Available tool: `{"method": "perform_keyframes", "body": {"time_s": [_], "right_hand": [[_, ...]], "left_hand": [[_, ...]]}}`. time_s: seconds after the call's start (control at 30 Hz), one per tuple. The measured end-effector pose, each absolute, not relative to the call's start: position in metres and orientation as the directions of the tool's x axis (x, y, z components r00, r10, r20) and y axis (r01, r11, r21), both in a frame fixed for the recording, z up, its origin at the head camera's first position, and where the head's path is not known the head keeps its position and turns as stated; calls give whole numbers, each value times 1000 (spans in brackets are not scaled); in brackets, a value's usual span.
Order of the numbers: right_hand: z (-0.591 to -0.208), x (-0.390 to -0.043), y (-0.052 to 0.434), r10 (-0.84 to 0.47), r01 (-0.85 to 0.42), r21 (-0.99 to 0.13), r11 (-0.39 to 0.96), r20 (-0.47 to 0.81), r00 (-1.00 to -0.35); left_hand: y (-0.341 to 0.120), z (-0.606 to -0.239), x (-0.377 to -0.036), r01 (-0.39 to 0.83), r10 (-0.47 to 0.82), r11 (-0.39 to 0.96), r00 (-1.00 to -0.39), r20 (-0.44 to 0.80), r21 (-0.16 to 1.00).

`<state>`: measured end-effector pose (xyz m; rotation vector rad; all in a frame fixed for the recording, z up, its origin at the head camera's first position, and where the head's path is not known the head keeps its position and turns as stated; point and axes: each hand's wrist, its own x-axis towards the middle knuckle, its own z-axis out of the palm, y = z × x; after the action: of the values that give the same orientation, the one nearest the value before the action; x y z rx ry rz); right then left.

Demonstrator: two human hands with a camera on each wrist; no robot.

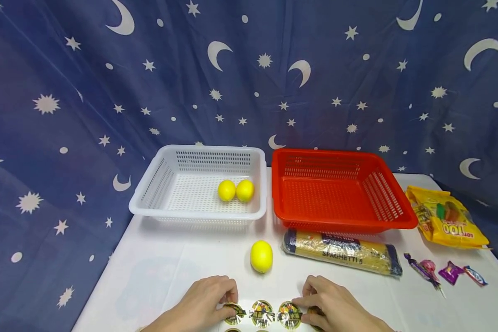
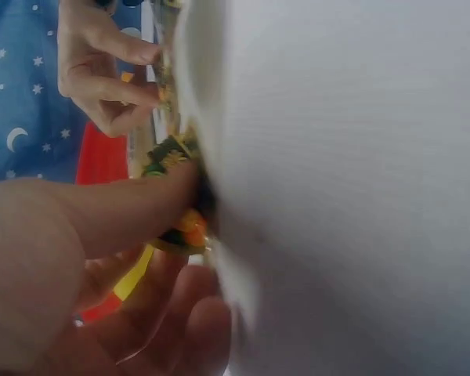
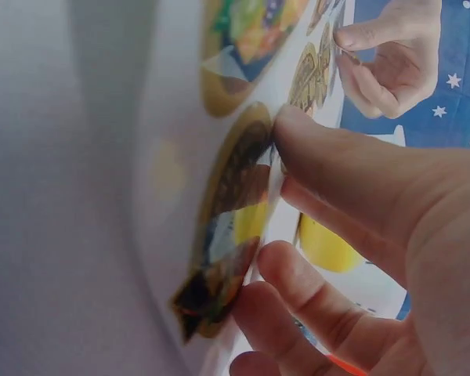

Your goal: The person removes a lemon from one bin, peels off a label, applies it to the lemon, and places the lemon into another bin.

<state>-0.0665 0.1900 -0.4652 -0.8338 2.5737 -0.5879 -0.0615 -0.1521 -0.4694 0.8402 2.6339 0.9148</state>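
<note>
A sheet of round stickers point(image 1: 262, 313) with fruit pictures and dark banners lies at the front edge of the head view, its lower part cut off. My left hand point(image 1: 209, 300) pinches its left side, the thumb over one round sticker point(image 2: 172, 157) in the left wrist view. On the right side, my right hand point(image 1: 329, 302) grips the sheet's edge between thumb and fingers, partly covering another sticker point(image 3: 233, 211). A yellow lemon point(image 1: 261, 256) sits on the table just beyond the sheet, between the hands.
At the back stand a white basket point(image 1: 199, 213) with two lemons point(image 1: 235, 190) and a red basket point(image 1: 344, 223). A spaghetti pack point(image 1: 342, 251) lies before the red one. To the right are a yellow candy bag point(image 1: 448, 219), lollipops point(image 1: 425, 269) and wrapped candies point(image 1: 451, 272).
</note>
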Motion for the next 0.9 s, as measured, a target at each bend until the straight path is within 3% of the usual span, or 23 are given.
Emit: {"method": "perform_keyframes", "body": {"time_s": [0.1,0.17,0.33,0.4,0.6,0.9], "right_hand": [[-460,-71,188,-619,-445,-505,740,-251,-744],[-456,-75,186,-639,-475,-519,711,-195,-744],[-450,-93,173,-618,-625,-461,630,191,-763],[-450,-102,164,-573,-628,-437,644,269,-774],[-458,-120,139,-543,-575,-465,673,216,-811],[-468,-131,128,-573,-610,-533,586,260,-778]], "left_hand": [[-156,-463,-66,346,593,567,-802,-79,748],[-159,-456,-73,254,584,494,-805,-101,832],[-152,-443,-100,109,491,326,-869,-70,939],[-144,-442,-111,82,441,295,-896,-60,952],[-118,-449,-133,93,409,291,-912,-36,952],[-102,-461,-146,232,387,371,-919,78,899]]}}
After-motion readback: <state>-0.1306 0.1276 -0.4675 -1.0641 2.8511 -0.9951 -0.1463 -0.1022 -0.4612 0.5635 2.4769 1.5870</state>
